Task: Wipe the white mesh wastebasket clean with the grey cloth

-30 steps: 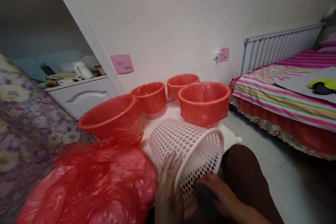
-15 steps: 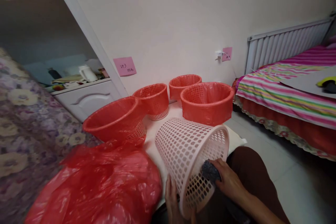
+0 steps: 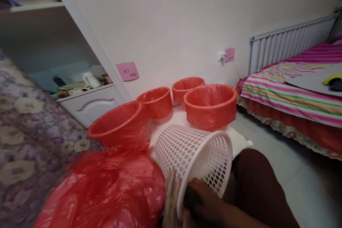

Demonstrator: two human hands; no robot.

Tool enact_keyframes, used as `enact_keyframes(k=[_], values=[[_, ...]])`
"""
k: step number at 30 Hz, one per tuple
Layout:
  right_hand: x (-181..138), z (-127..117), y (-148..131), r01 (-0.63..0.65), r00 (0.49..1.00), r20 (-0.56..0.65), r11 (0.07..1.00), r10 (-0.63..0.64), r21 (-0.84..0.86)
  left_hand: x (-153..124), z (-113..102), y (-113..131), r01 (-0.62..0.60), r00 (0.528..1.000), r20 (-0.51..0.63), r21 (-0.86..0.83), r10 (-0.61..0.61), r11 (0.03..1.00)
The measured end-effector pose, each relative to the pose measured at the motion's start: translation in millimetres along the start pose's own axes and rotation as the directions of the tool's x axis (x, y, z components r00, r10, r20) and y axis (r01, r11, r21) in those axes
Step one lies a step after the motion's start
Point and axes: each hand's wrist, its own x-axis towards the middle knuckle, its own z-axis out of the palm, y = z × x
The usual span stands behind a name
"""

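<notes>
A pale pink perforated plastic basket [image 3: 184,146] lies tipped on its side, its mouth toward me. My left hand [image 3: 171,197] is at the left of its rim, fingers along the outer wall and closed on the rim, with the thumb hidden. My right hand [image 3: 203,196] reaches into the mouth, closed around a dark grey cloth [image 3: 191,199] near the lower left inner wall. Beside my left hand lies a heap of red plastic bags [image 3: 112,188].
Several baskets lined with red bags stand behind, including a left one [image 3: 117,121] and a right one [image 3: 211,103]. A bed [image 3: 294,89] is on the right, a cabinet [image 3: 98,107] on the left. My knee [image 3: 259,181] is beside the basket.
My right hand has moved left and down inside the basket with the cloth. The basket has turned slightly, and my left hand sits higher along its wall.
</notes>
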Motion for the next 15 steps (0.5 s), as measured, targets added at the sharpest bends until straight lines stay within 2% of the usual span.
enact_keyframes(k=[2, 3, 6, 9, 12, 15], values=[[2.8, -9.5, 17.7, -0.067, 0.998, -0.001, 0.964, 0.069, -0.259, 9.6, -3.1, 7.2, -0.020, 0.998, 0.056, -0.021, 0.021, 1.000], [6.2, -17.6, 26.3, -0.103, 0.995, -0.025, 0.937, 0.100, -0.333, 15.2, -4.4, 10.6, -0.030, 0.996, 0.083, -0.036, 0.033, 0.999], [23.6, -50.4, 44.5, -0.178, 0.982, -0.132, 0.891, 0.134, -0.418, 31.4, -6.7, 19.5, -0.032, 0.990, 0.131, -0.075, 0.042, 0.997], [42.8, -76.1, 51.5, -0.203, 0.965, -0.243, 0.872, 0.100, -0.445, 40.7, -3.7, 23.7, -0.020, 0.989, 0.147, -0.083, 0.032, 0.996], [53.1, -71.8, 52.7, -0.185, 0.961, -0.266, 0.882, 0.071, -0.434, 42.1, 4.9, 20.8, -0.076, 0.981, 0.174, -0.049, 0.084, 0.996], [55.3, -41.6, 48.6, -0.127, 0.977, -0.211, 0.902, 0.041, -0.412, 42.5, 10.7, 11.6, -0.196, 0.963, 0.186, -0.021, 0.196, 0.980]])
